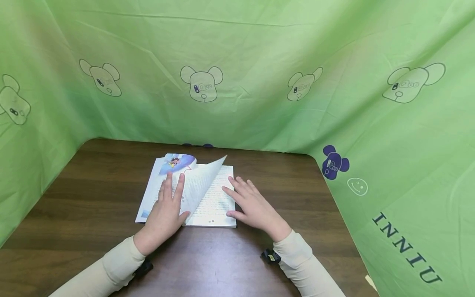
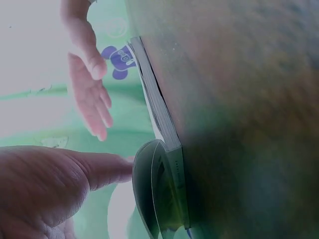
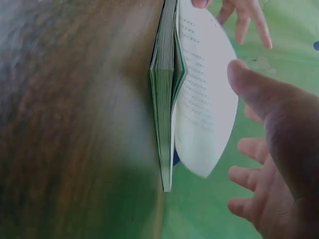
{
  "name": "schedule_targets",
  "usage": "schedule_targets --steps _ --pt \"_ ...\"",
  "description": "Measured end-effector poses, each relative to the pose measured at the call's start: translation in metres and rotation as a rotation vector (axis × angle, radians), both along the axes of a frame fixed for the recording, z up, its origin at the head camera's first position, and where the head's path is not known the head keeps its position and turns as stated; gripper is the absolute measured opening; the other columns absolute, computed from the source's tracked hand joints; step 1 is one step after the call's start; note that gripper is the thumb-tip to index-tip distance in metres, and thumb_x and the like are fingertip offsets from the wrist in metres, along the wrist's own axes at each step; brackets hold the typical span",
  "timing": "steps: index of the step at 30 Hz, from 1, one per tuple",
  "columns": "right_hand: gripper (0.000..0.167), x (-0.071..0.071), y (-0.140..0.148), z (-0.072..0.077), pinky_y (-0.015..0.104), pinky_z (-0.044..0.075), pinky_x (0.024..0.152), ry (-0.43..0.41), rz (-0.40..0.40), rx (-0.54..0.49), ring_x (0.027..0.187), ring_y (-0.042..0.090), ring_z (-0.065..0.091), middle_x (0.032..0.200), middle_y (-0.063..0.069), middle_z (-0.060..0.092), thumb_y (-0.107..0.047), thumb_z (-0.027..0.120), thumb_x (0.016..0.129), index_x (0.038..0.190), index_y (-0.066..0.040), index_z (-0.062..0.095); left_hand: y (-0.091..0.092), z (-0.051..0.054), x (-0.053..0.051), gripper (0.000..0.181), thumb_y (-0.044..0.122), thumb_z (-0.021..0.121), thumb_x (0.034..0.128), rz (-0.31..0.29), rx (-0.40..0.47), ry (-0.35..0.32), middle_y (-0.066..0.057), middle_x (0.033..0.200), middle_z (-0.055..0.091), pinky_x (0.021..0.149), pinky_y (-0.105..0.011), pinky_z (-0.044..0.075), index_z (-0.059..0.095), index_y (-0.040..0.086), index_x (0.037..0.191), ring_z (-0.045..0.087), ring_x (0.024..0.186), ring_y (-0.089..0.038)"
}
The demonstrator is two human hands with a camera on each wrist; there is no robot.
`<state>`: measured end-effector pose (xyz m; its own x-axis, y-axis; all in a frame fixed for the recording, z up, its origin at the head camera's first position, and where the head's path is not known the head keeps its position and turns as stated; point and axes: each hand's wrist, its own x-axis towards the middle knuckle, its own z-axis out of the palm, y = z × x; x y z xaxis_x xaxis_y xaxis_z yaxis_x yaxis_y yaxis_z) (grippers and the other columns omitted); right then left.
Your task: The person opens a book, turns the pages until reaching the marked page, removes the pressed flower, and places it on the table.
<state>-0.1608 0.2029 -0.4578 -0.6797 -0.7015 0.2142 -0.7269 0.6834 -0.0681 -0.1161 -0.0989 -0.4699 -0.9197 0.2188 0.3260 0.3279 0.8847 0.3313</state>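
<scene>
One thick, white-paged paperback book with printed text [image 1: 215,206] lies opened on the bench, a dark brown wood-grain top with rounded corners [image 1: 297,185]. One curved white printed leaf [image 1: 198,183] stands up from the middle of the book, and one blue-and-purple colour picture [image 1: 178,163] shows at the far left of the book.

Two bare hands are at the book. The left hand [image 1: 165,212] is over its left pages, fingers straight and apart, thumb touching the curved paper near the spine. The right hand [image 1: 254,206] is at the book's right edge, fingers spread and gripping nothing; whether its fingertips touch the page cannot be told. Two cream sleeves [image 1: 308,264] and two small black wrist devices [image 1: 270,255] are on the near side of the book.

Behind the book and to both sides hangs green printed cloth [image 1: 252,115] with five outlined animal heads. Right of the book, it bears one dark purple figure [image 1: 334,162], one winking smiley [image 1: 357,187] and the letters "INNIU" [image 1: 406,247].
</scene>
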Motion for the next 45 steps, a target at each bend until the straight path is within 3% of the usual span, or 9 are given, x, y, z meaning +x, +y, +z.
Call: schedule_targets --steps 7,12,16,22,29,36,45 --pt "0.083 0.002 0.001 -0.003 0.061 0.013 0.124 -0.128 0.008 0.07 0.157 0.041 0.017 0.172 0.012 0.015 -0.059 0.064 0.094 0.162 -0.02 0.034 0.0 0.002 0.0 0.115 0.022 0.091 0.0761 -0.006 -0.065 -0.023 -0.026 0.17 -0.002 0.099 -0.087 0.025 0.018 0.014 0.165 0.009 0.153 -0.055" --pt "0.085 0.004 0.001 -0.005 0.062 0.008 0.124 -0.203 0.026 0.09 0.157 0.042 0.012 0.172 0.011 0.013 -0.062 0.062 0.094 0.162 -0.02 0.033 0.0 0.003 0.0 0.103 0.017 0.088 0.0779 -0.053 -0.097 -0.029 -0.023 0.17 0.002 0.104 -0.088 0.009 0.03 0.016 0.163 0.005 0.154 -0.054" --pt "0.086 0.005 0.002 -0.006 0.063 0.007 0.124 -0.231 0.033 0.101 0.157 0.043 0.011 0.172 0.012 0.013 -0.063 0.061 0.094 0.162 -0.019 0.033 -0.001 0.002 0.001 0.088 0.01 0.082 0.0786 -0.09 -0.124 -0.029 -0.022 0.17 0.01 0.106 -0.086 0.003 0.042 0.012 0.157 0.006 0.155 -0.051" --pt "0.087 0.005 0.002 -0.009 0.062 0.007 0.124 -0.268 0.034 0.131 0.157 0.041 0.012 0.172 0.01 0.013 -0.065 0.06 0.093 0.163 -0.021 0.031 -0.001 0.001 0.002 0.068 0.001 0.067 0.0828 -0.165 -0.149 -0.053 -0.017 0.169 0.022 0.111 -0.082 0.009 0.053 0.009 0.149 0.015 0.155 -0.048" --pt "0.08 0.006 0.002 -0.01 0.064 0.008 0.123 -0.293 0.06 0.139 0.157 0.037 0.015 0.171 0.011 0.02 -0.061 0.059 0.096 0.161 -0.021 0.037 -0.002 0.004 0.003 0.052 0.001 0.061 0.0889 -0.251 -0.196 -0.123 -0.015 0.162 0.039 0.11 -0.075 0.028 0.062 0.009 0.14 0.034 0.149 -0.046" --pt "0.075 0.005 0.002 -0.013 0.064 0.009 0.123 -0.298 0.065 0.156 0.158 0.034 0.017 0.17 0.009 0.021 -0.06 0.056 0.098 0.16 -0.022 0.037 -0.004 0.003 0.001 0.048 0.008 0.058 0.0934 -0.203 -0.231 -0.228 -0.021 0.16 0.04 0.105 -0.075 0.036 0.061 0.007 0.141 0.035 0.148 -0.046" --pt "0.073 0.005 0.002 -0.015 0.063 0.011 0.123 -0.311 0.061 0.161 0.157 0.034 0.02 0.169 0.008 0.025 -0.059 0.057 0.098 0.159 -0.022 0.04 -0.005 0.004 0.0 0.048 0.03 0.065 0.1001 -0.167 -0.207 -0.267 -0.022 0.158 0.043 0.1 -0.076 0.04 0.061 0.004 0.14 0.038 0.146 -0.047"
